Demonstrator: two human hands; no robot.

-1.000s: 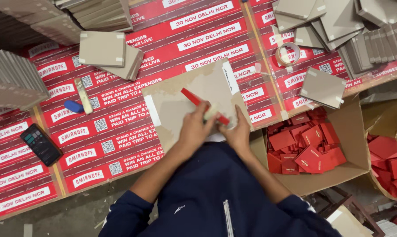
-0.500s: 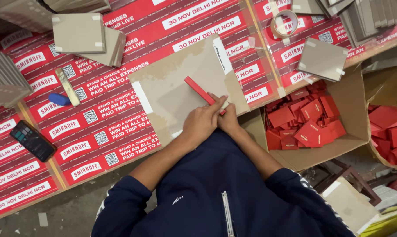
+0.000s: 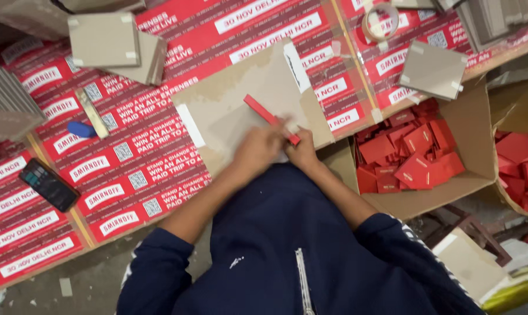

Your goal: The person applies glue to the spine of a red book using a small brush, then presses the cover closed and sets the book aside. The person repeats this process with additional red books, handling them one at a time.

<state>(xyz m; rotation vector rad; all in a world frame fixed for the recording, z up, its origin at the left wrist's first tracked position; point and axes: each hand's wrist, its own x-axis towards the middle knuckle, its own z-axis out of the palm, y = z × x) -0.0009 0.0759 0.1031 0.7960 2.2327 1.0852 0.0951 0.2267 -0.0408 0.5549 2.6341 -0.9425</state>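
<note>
A flat brown cardboard sheet point(image 3: 240, 105) lies on the red printed table cover in front of me. On it stands a thin red card piece point(image 3: 264, 114), tilted on its edge. My left hand point(image 3: 258, 149) rests on the sheet and touches the near end of the red piece. My right hand point(image 3: 302, 153) pinches that same end from the right. Both hands meet at the sheet's near edge, above my dark blue sleeves.
An open carton point(image 3: 480, 128) of several red pieces sits at my right. A tape roll point(image 3: 380, 22), a grey board square point(image 3: 433, 70), stacked grey boards point(image 3: 109, 44), a blue object point(image 3: 80, 129) and a black phone point(image 3: 48, 184) lie on the table.
The view has shifted slightly. My hands stay together on the near end of the red piece, which still leans across the cardboard sheet.
</note>
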